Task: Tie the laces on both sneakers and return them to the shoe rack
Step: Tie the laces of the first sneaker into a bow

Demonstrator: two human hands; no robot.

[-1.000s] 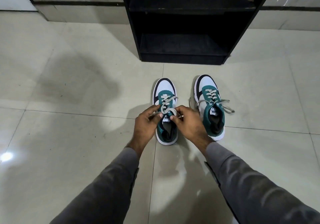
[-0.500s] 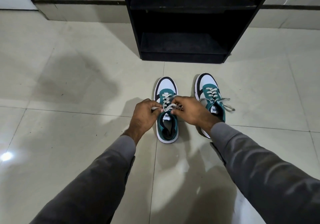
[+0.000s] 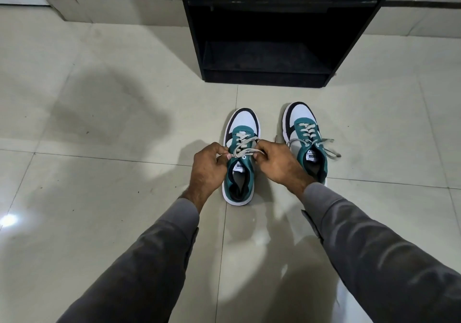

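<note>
Our left hand [image 3: 207,168] and right hand [image 3: 279,163] pinch the left sneaker's [image 3: 240,163] laces [image 3: 245,151], mid-knot. The right sneaker [image 3: 305,138] lies untied; the rack [image 3: 267,58] waits.

Left hand [image 3: 208,166] and right hand [image 3: 279,163] pinch the left sneaker's [image 3: 240,158] laces [image 3: 243,148]; the right sneaker [image 3: 305,138] stands just beside, before the black shoe rack [image 3: 269,70].

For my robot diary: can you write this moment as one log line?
left hand: pinching lace | right hand: pinching lace | left sneaker: untied | right sneaker: laces loose | shoe rack: no shoes
</note>
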